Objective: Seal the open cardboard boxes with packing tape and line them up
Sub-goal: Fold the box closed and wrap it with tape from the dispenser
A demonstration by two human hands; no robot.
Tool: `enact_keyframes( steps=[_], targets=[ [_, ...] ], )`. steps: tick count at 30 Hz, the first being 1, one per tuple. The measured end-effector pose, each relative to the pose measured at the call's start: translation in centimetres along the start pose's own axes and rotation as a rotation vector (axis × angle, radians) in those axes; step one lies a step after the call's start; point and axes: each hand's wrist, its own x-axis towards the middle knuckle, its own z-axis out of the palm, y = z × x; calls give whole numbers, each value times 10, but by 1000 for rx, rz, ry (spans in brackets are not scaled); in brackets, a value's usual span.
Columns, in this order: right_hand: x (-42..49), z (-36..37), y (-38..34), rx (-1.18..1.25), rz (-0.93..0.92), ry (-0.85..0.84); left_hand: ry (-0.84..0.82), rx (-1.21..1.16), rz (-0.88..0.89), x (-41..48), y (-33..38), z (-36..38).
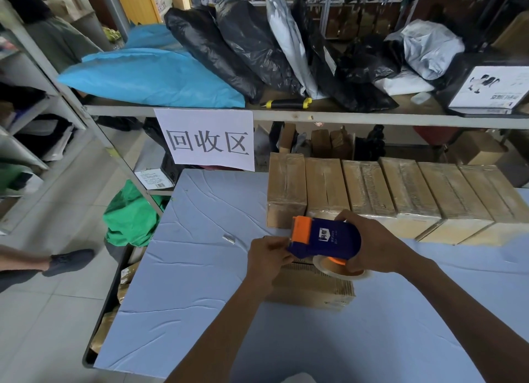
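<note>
Both hands busy: right hand (372, 243) grips tape dispenser (326, 238), left hand (267, 258) fingers pinch its tape end over the box (312, 289); next, stick it down.

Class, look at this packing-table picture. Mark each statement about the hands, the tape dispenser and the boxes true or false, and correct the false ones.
1. The right hand grips the blue and orange tape dispenser. True.
2. The left hand lies flat on the table, away from the dispenser. False: it is at the dispenser's orange front end, over the cardboard box.
3. A row of taped boxes stands along the far side of the table. True.
4. The box under the hands touches that row. False: bare blue table shows between them.
5. A yellow and black utility knife lies on the shelf above the paper sign. True.
</note>
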Motion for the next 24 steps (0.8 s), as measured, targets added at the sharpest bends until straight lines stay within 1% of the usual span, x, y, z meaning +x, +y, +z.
enact_keyframes(
  steps=[4, 7, 13, 16, 19, 22, 24],
  targets=[
    [-1, -1, -4, -7, -41, -3, 8, -99, -69, 1, 1, -3],
    [-2, -2, -8, -39, -80, -3, 69, -137, -153, 2, 2, -5],
    [-8, 1, -22, -76, -154, -4, 113, -175, -179, -2, 7, -16],
    [-15, -6, -22, -103, -166, 14, 145, -114, -158, 0, 11, -31],
    [-23, -17, -18, -194, -151, 46, 169, -51, -166, 5, 14, -54],
    [-26, -13, -18, -321, -132, 15, 157, 21, -158, 4, 4, -61],
    [-25, -8, -18, -367, -114, 1, 140, 21, -139, 3, -5, -62]
  ],
)
